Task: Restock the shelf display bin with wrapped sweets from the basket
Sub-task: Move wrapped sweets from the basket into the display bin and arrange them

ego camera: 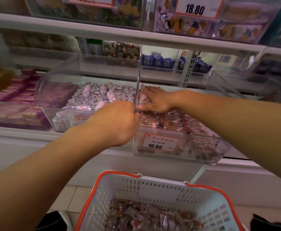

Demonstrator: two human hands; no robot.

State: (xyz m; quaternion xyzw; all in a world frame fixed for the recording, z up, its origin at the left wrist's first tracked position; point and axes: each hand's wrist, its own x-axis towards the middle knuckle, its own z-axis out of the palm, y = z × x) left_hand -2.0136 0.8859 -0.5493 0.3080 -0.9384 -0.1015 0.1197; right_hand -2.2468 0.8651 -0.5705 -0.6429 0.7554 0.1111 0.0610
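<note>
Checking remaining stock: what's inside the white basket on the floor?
The basket holds a loose layer of clear-wrapped brown sweets with red marks across its bottom. The frame's lower edge cuts off its near part, so what lies there cannot be seen.

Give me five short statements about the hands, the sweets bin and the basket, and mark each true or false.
1. The right hand lies flat, fingers straight, on the wrapped sweets in the clear bin. True.
2. The left hand is down in the basket. False: it is up at the bin's left wall, fingers curled at the edge.
3. The basket is empty. False: wrapped sweets lie in its bottom.
4. The price tag on the bin's front reads 10.80. True.
5. The bin to the left holds blue packets. False: it holds silver-wrapped sweets.
</note>
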